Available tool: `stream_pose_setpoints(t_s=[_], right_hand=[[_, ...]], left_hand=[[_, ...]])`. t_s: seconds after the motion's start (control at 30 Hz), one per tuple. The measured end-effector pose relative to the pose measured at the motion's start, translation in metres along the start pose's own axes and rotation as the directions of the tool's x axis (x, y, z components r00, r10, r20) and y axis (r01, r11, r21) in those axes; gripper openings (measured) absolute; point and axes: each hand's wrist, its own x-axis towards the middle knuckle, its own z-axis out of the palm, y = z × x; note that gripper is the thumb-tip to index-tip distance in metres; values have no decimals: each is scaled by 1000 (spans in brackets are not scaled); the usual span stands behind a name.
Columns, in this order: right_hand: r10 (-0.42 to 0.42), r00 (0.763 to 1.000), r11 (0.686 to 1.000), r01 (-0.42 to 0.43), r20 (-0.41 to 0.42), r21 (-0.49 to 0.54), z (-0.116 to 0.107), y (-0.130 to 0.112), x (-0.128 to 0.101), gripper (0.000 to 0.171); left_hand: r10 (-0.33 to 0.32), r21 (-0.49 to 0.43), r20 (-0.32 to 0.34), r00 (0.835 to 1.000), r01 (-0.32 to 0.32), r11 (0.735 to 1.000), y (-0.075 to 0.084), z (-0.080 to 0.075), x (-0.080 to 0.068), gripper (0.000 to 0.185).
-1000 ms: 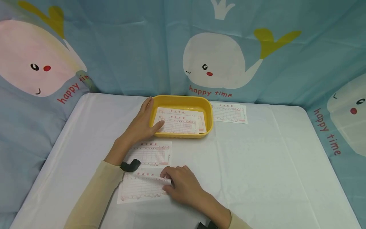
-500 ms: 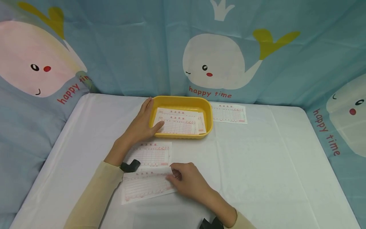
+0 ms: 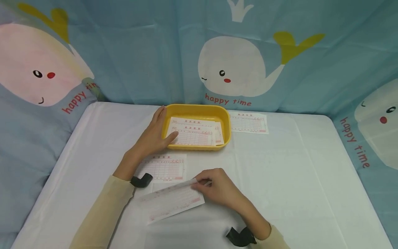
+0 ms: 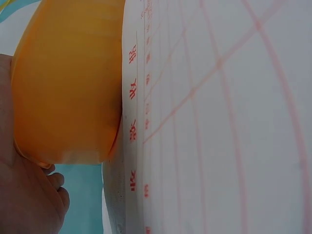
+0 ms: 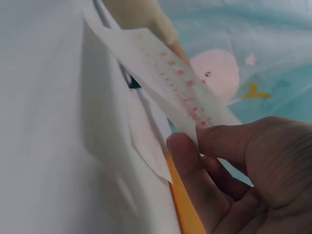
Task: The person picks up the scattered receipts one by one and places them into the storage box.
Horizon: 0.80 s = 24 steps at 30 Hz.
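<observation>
A yellow plastic tray (image 3: 199,148) stands at the back of the table, with several printed receipt slips (image 3: 192,136) overlapping inside. My left hand (image 3: 152,133) holds the tray by its left side, thumb over the front rim and fingers along the outside. Lower down, my right hand (image 3: 219,186) pinches the upper right corner of a receipt slip (image 3: 175,200) between thumb and fingers. That slip is tilted and raised off the cloth; in the right wrist view the pinched slip (image 5: 170,78) hangs bent. Another slip (image 3: 164,168) lies flat in front of the tray, partly behind my left wrist.
One more receipt slip (image 3: 248,122) lies flat against the tray's right side. A white cloth (image 3: 286,180) covers the table. Behind and beside it hangs a blue curtain (image 3: 149,52) with whale prints. Black bands sit at both wrists.
The right hand has lifted the receipt slip by its corner and drawn it up and to the right, off the cloth. The left hand stays on the tray.
</observation>
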Motion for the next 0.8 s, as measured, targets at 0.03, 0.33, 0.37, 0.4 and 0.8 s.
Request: stream_pose_setpoints(t_s=[0.03, 0.33, 0.37, 0.4, 0.8], right_hand=[[13, 1000, 1000, -13, -2, 6, -3, 0, 0, 5], [58, 997, 997, -55, -45, 53, -34, 2, 4, 6], [71, 996, 996, -67, -53, 64, -37, 2, 4, 7], [84, 994, 994, -79, -63, 75, -41, 3, 4, 7], [144, 948, 986, -113, -284, 123, -80, -4, -3, 10]], left_hand=[[-2, 2, 1, 1000, 2, 1000, 0, -1, 0, 103], [-5, -2, -2, 1000, 5, 1000, -2, -3, 0, 104], [-3, -3, -4, 1000, 3, 1000, -2, -3, 1, 104], [-2, -5, -7, 1000, 2, 1000, -1, -3, 1, 104], [-9, -33, 0, 1000, 9, 999, -1, 1, 0, 104]])
